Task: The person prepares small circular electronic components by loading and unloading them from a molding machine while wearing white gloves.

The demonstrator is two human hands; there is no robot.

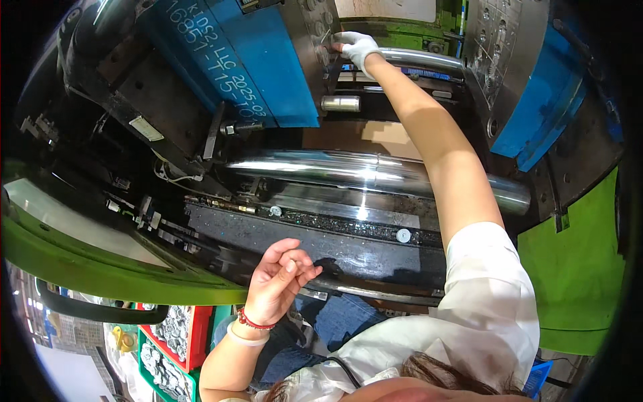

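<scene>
My right hand (360, 51), in a white glove with bare fingertips, reaches far into a moulding machine. Its fingers are drawn together at the inner face of the left mould half (313, 30), a blue block with a steel face plate. Whatever they pinch there is too small or hidden to make out. Closer to me, my left hand (280, 278) is raised bare above the machine's near edge. Its fingers are loosely bent and apart, with nothing in them. Across the gap stands the right mould half (519, 74), also blue with a steel face.
A thick polished tie bar (321, 164) crosses below my right forearm; another bar (422, 59) lies farther back. A steel guide pin (341, 103) juts from the left mould half. A green machine door (120, 261) stands at left. Red (199, 338) and green bins (143, 338) hold grey parts.
</scene>
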